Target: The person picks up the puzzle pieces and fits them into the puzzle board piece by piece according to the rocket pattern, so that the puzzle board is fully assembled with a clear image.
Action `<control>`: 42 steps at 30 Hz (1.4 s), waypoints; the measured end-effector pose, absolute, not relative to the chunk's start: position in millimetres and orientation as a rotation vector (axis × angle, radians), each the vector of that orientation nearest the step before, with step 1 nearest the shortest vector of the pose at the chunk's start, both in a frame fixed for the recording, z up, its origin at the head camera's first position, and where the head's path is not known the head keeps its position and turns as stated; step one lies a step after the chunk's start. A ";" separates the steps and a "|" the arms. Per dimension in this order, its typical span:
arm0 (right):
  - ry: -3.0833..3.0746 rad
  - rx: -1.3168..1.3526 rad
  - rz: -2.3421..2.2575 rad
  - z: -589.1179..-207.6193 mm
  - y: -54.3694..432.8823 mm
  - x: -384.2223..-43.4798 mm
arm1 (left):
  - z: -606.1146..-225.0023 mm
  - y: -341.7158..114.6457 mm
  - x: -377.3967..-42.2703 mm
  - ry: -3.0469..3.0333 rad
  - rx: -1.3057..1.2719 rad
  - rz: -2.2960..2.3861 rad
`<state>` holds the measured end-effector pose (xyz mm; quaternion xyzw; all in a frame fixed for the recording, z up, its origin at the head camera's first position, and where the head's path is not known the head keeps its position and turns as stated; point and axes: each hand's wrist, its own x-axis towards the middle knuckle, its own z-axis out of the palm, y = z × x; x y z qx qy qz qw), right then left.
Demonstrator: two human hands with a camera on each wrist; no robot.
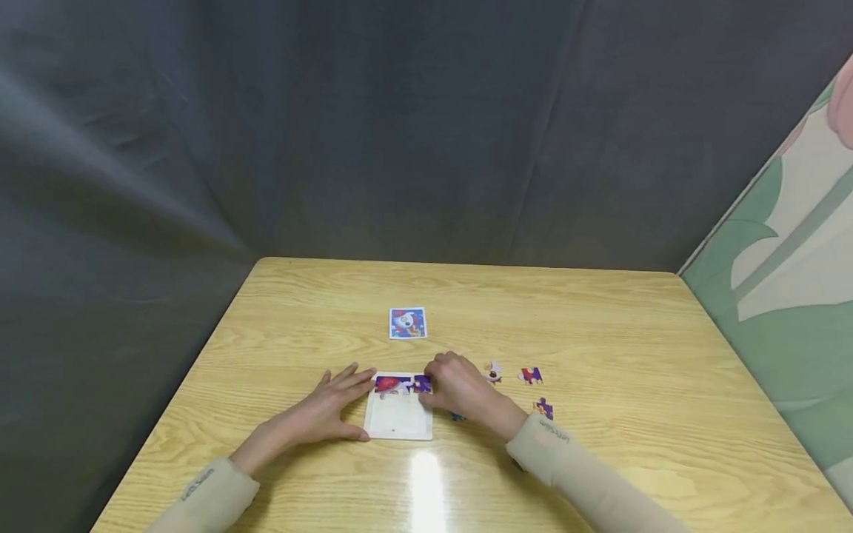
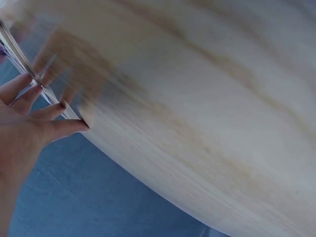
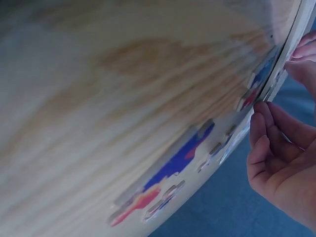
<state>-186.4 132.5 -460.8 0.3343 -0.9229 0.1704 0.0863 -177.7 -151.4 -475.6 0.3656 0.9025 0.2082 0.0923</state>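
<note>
A white square puzzle tray (image 1: pixel 400 422) lies on the table, with joined red and white puzzle pieces (image 1: pixel 392 385) along its far edge. My left hand (image 1: pixel 329 407) rests against the tray's left side, fingers spread and thumb at the near corner; the left wrist view shows those fingertips (image 2: pixel 74 126) touching the edge. At the far right corner, my right hand (image 1: pixel 463 389) pinches a purple puzzle piece (image 1: pixel 421 384) between thumb and curled fingers. In the right wrist view this hand (image 3: pixel 284 158) is bent at the tray's rim, and its fingers hide most of the contact.
Loose pieces lie right of the tray: a white one (image 1: pixel 493 371), a red and purple one (image 1: pixel 531 375), a purple and orange one (image 1: pixel 543 407). A blue piece (image 1: pixel 457 417) is partly under the right hand. Beyond the tray lies a small picture card (image 1: pixel 408 323).
</note>
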 end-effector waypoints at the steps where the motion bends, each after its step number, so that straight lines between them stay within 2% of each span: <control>1: -2.755 0.989 0.508 -461.2 132.2 -187.3 | -475.4 -151.2 -178.7 2.679 1.089 0.612; 10: -2.724 1.005 0.468 -473.0 127.9 -180.9 | -481.2 -152.9 -174.8 2.651 1.076 0.620; 22: -2.745 1.065 0.387 -492.2 119.0 -151.1 | -502.0 -160.4 -138.9 2.600 0.980 0.697; 36: -2.726 0.994 0.284 -470.5 124.4 -180.6 | -486.9 -153.1 -175.3 2.688 1.050 0.641; 42: -2.742 0.995 0.316 -467.5 125.1 -178.6 | -484.6 -152.6 -174.1 2.676 1.035 0.647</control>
